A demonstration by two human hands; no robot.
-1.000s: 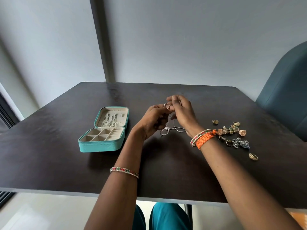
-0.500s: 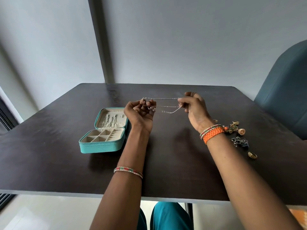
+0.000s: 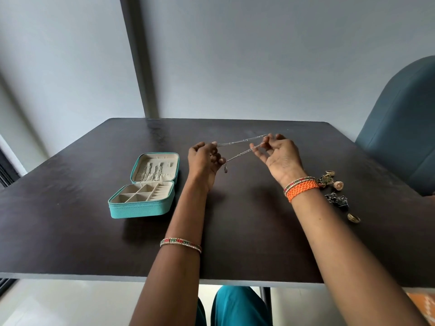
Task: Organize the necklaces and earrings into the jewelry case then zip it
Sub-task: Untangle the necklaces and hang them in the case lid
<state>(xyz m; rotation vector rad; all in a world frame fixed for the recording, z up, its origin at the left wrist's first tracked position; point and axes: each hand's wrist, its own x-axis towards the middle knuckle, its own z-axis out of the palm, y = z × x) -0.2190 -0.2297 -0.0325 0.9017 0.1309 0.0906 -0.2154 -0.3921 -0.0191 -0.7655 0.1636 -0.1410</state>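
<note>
Nearest us, on the dark desk (image 3: 70,222), the teal jewelry case (image 3: 143,196) lies open to our left, its tray compartments showing bare and thin chains already hung in the lid. Further out, our left hand (image 3: 204,161) pinches one end of a silver necklace (image 3: 240,148) and our right hand (image 3: 279,154) pinches the other, fingers fanned, so the chain runs in two strands above the desk with a small pendant (image 3: 226,170) dangling near the left hand. Whether the clasp is fastened we cannot tell. To hang it well, we should keep the strands parted and taut, carry it left, and hook it beside the others. The earrings and rings (image 3: 334,184) wait at far right.
</note>
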